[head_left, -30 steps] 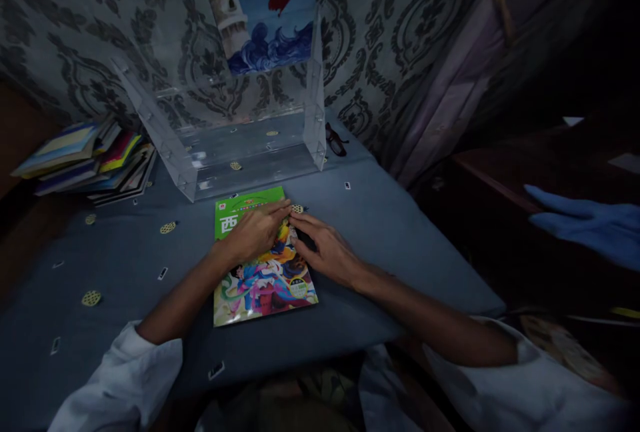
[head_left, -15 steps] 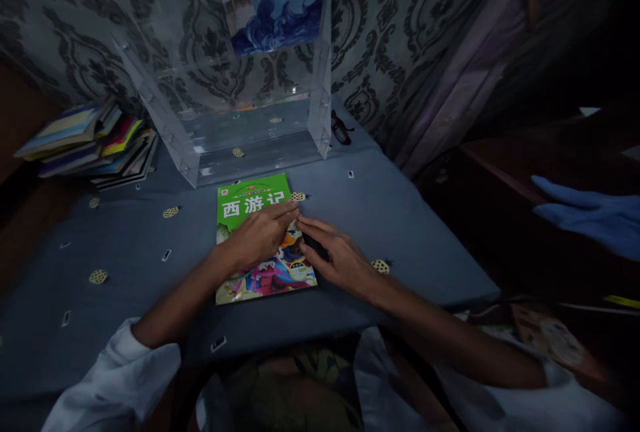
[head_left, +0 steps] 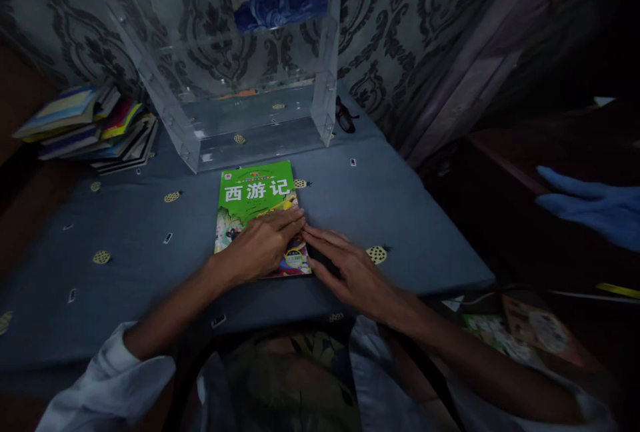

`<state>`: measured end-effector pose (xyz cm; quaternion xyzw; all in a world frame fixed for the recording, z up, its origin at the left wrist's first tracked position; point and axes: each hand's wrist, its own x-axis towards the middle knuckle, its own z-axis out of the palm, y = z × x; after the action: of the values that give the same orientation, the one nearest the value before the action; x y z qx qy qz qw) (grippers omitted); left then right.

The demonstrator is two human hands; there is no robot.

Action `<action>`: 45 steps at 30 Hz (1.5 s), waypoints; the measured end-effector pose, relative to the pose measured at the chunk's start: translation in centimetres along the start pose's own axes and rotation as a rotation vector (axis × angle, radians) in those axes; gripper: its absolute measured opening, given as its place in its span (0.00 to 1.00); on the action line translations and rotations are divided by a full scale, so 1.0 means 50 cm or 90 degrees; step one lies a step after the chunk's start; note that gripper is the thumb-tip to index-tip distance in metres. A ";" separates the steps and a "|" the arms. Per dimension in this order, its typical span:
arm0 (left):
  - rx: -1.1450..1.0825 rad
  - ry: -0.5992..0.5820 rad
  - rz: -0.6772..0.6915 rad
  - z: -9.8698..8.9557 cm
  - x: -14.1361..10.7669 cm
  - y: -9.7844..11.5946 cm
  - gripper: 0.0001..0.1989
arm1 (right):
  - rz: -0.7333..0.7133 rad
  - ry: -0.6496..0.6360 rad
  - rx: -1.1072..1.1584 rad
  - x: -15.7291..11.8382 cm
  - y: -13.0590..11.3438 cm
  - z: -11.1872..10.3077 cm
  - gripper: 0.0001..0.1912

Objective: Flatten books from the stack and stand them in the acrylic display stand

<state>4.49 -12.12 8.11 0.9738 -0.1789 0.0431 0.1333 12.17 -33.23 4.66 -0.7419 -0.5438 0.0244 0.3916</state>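
A paperback book (head_left: 256, 182) with a green top and white Chinese characters lies face up on the cloth-covered table. My left hand (head_left: 267, 242) rests on its lower half, fingers stretched out and together, covering part of the colourful picture. Beside the book's right edge is my right hand (head_left: 353, 269), fingers extended and thumb apart. Its fingertips touch or nearly touch those of the left hand. A dark patch shows between its thumb and fingers; whether this is shadow or an object I cannot tell.
Behind the book stands a clear acrylic rack (head_left: 195, 152). A pile of books (head_left: 95, 129) sits at the left, and dark-framed glasses (head_left: 345, 117) lie right of the rack. A blue glove-like hand shape (head_left: 590, 202) and printed items (head_left: 543, 332) are beyond the table's right edge.
Both hands have slid slightly down the book towards me, uncovering more of the green cover. The view has tilted downward a little, and the book stays on the table.
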 end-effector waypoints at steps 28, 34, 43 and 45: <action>0.074 -0.043 -0.022 -0.001 -0.008 0.033 0.29 | -0.120 0.061 -0.099 0.016 0.025 -0.001 0.15; 0.095 -0.025 -0.015 -0.001 0.007 0.012 0.28 | -0.125 0.062 -0.132 0.038 0.030 -0.003 0.13; 0.128 0.003 -0.012 0.010 0.003 0.025 0.24 | -0.134 0.097 -0.144 0.027 0.027 0.004 0.15; 0.138 0.020 -0.014 0.018 -0.001 0.032 0.22 | -0.136 0.105 -0.141 0.021 0.025 0.006 0.14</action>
<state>3.92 -13.81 7.64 0.9836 -0.1607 0.0758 0.0305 13.44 -32.34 4.10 -0.7181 -0.5848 -0.1382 0.3510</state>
